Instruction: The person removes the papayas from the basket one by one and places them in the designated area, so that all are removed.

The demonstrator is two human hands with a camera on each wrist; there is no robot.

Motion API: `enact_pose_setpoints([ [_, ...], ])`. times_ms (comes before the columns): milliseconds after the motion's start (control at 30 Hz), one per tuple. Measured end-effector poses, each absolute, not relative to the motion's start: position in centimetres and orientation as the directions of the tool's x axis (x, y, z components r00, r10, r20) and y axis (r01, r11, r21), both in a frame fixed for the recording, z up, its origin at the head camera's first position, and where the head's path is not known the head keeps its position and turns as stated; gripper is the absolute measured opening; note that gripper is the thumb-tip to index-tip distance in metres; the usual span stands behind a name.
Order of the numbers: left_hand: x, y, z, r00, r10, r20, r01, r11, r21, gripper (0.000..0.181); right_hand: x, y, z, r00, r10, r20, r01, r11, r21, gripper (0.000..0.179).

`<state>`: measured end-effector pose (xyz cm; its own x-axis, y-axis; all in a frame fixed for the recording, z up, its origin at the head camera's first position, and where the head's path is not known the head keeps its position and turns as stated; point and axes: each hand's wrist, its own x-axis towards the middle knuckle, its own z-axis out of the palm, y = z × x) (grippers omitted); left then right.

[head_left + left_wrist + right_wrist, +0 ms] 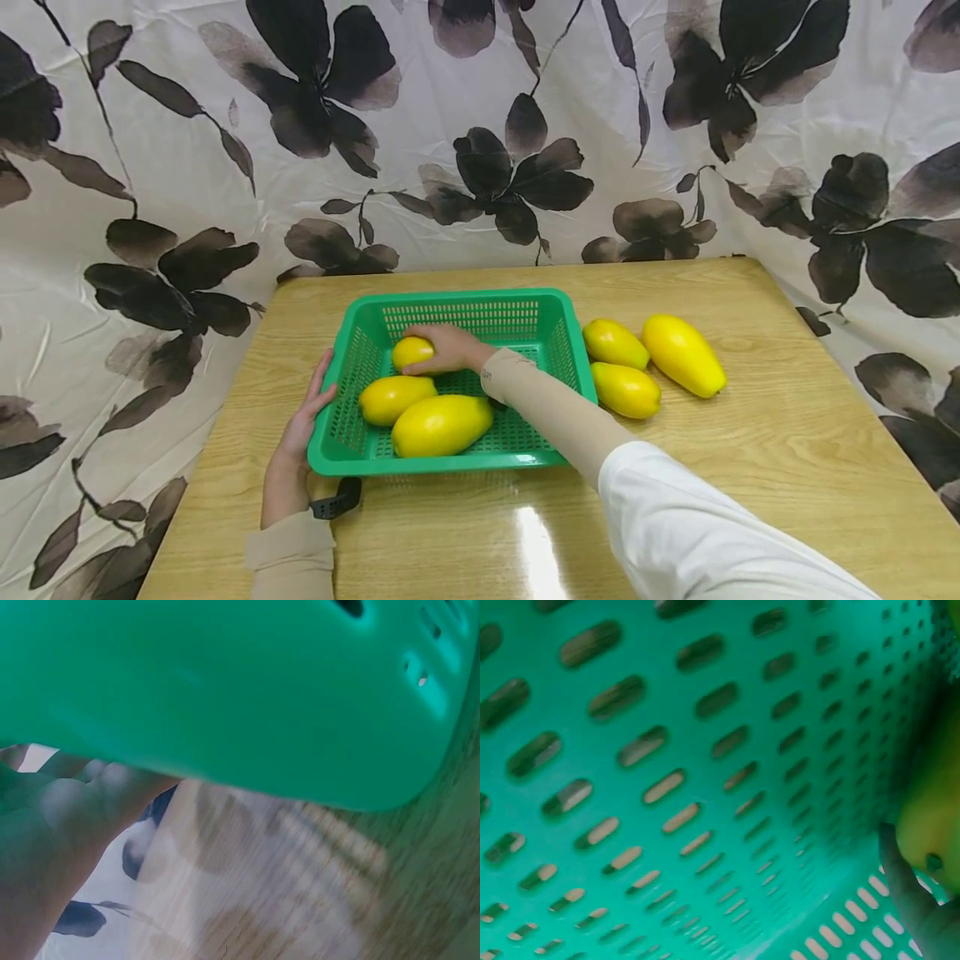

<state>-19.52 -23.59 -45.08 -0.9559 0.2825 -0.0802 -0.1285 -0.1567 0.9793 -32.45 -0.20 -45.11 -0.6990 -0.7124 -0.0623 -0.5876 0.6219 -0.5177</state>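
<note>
A green plastic basket (pixel 450 465) with slotted walls stands on the table. Inside it, my right hand (pixel 450 348) grips a small yellow mango (pixel 411 353) near the back left, thumb and fingers on either side. In the right wrist view, a finger (pixel 907 892) lies against a yellow fruit (pixel 934 817) beside the slotted wall. Just in front of the held mango lie another mango (pixel 396 400) and a larger yellow papaya (pixel 442 427). My left hand (pixel 300 423) rests with fairly straight fingers along the outside of the basket's left wall, thumb at the rim.
Right of the basket, two mangoes (pixel 615 343) (pixel 626 390) lie close to its wall, with a larger papaya (pixel 684 355) beyond them. Flower-patterned cloth (pixel 420 125) hangs behind and beside the wooden table (pixel 435 542). A dark band (pixel 337 498) circles my left wrist.
</note>
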Motion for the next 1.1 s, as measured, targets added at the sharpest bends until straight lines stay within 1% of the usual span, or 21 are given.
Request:
enact_pose_setpoints([
  [133,-19.5,-23.6,-45.1,-0.955,0.288,-0.073,-0.122,-0.154,0.980,0.054,-32.3,0.0,-45.4,-0.727,-0.684,-0.063,-0.548,0.633,-0.547,0.063],
  [300,-19.5,-23.6,-45.0,-0.952,0.300,-0.064,-0.112,-0.143,0.983,0.053,-32.1,0.2,-45.6,-0.735,-0.675,-0.062,-0.520,0.620,-0.587,0.063],
  [567,-19.4,-23.5,-45.1,-0.950,0.301,-0.079,-0.125,-0.136,0.983,0.053,-32.3,0.7,-46.1,-0.762,-0.648,-0.012,-0.506,0.606,-0.614,0.066],
  [667,-19.4,-23.5,-45.2,-0.950,0.302,-0.078,-0.124,-0.139,0.983,0.053,-32.5,0.8,-45.6,-0.762,-0.647,0.008,-0.507,0.588,-0.630,0.066],
  [933,-19.4,-23.6,-45.2,-0.952,0.295,-0.080,-0.127,-0.146,0.981,0.053,-32.5,1.2,-43.6,-0.755,-0.655,0.015,-0.522,0.587,-0.620,0.067],
  [1100,-19.3,-23.6,-45.3,-0.949,0.306,-0.069,-0.122,-0.159,0.980,0.052,-32.2,1.6,-42.5,-0.737,-0.675,0.032,-0.545,0.565,-0.620,0.067],
])
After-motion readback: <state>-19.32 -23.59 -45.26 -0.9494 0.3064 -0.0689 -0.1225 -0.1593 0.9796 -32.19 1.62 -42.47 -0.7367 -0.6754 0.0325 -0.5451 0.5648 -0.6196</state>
